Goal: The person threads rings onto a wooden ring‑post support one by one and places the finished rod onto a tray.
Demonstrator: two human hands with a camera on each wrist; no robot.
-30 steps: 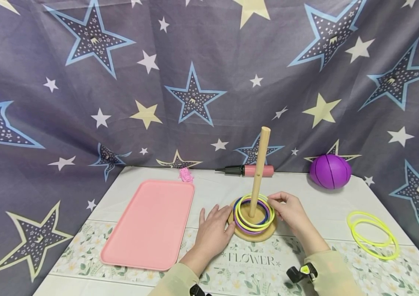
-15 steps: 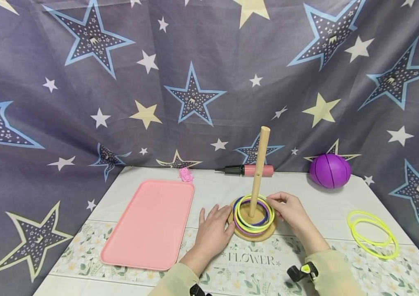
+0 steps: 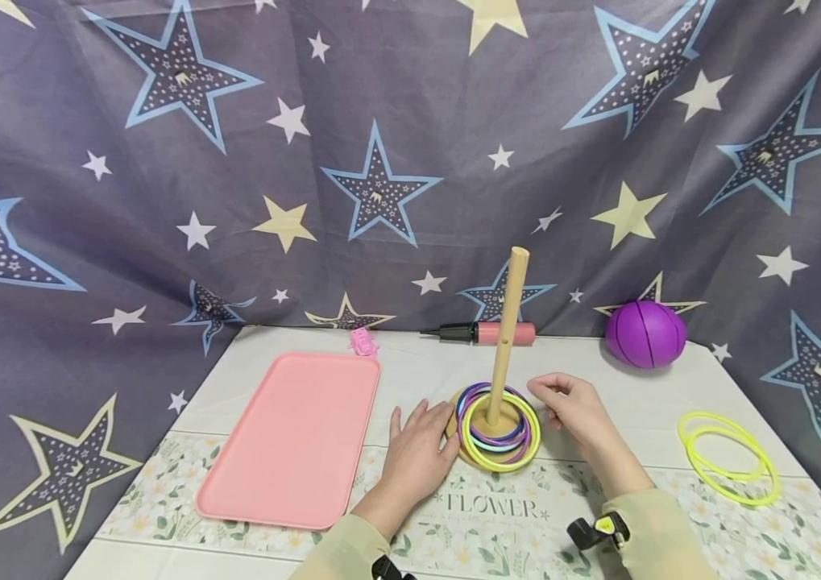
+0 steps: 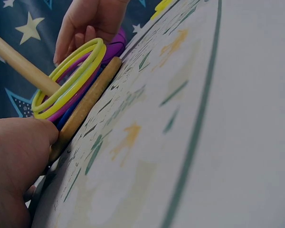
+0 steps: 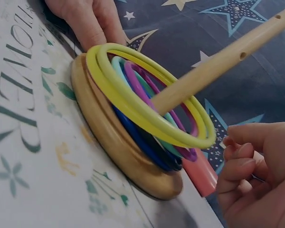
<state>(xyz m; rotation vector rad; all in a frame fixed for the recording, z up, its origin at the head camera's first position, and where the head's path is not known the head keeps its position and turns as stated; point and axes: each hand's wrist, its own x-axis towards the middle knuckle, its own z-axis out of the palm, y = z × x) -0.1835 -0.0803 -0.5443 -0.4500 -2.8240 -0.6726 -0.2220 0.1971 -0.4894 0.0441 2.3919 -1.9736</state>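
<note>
L hand (image 3: 416, 457), fingers & thumb apart, rested agst wooden base (image 5: 116, 147) under stacked rings (image 5: 128, 111) around post (image 3: 507, 330); R hand (image 3: 580, 412), fingers loosely curled, hung just beside rings.

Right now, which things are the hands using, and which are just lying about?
Part of the job, it seems:
wooden stand
rings around its post
left hand, at the stand
right hand, near the rings
maybe the two loose yellow rings, which look alike

Just lying about:
pink tray
purple ball
pump
little pink toy
</note>
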